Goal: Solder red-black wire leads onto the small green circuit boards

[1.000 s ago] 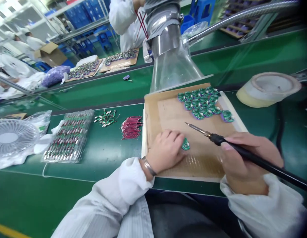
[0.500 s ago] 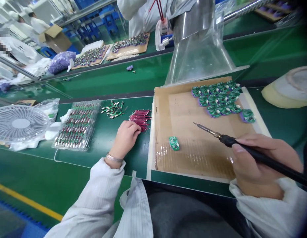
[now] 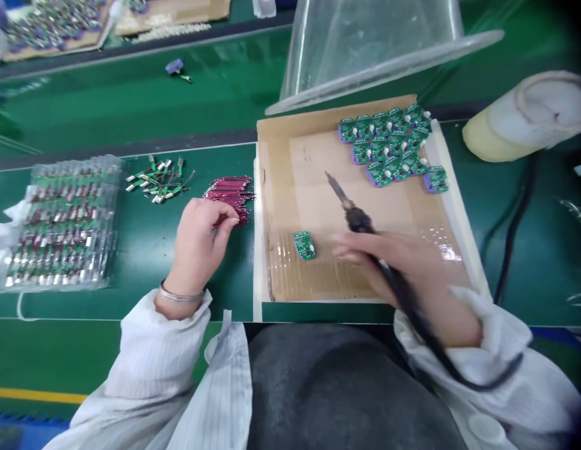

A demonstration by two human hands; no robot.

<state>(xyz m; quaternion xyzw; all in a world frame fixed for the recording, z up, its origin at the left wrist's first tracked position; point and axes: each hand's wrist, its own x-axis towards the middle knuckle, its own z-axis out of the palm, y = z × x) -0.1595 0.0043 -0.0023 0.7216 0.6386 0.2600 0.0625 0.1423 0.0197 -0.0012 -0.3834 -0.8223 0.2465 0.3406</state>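
Note:
My left hand (image 3: 201, 234) is at the near side of a pile of red wires (image 3: 231, 190), thumb and forefinger pinched together. Whatever lies between those fingertips is too small to make out. In my right hand (image 3: 407, 269), slightly blurred, is a soldering iron (image 3: 358, 219), its bare tip pointing up and left above a cardboard sheet (image 3: 313, 156). One green circuit board (image 3: 304, 245) lies alone on the cardboard, below and left of the iron's tip. Rows of similar boards (image 3: 388, 147) fill the sheet's far right part.
Small metal-ended parts with green pieces (image 3: 161, 178) lie left of the wires. Further left is a stack of clear plastic trays (image 3: 60, 225) full of parts. A clear plastic hood (image 3: 369, 50) overhangs the back. At right stand a whitish container (image 3: 525, 119) and a black cable (image 3: 510, 244).
The view has tilted down and shifted. My right hand has brought the soldering iron left and closer to the lone circuit board. My left hand stays at the red wires, fingers pinched.

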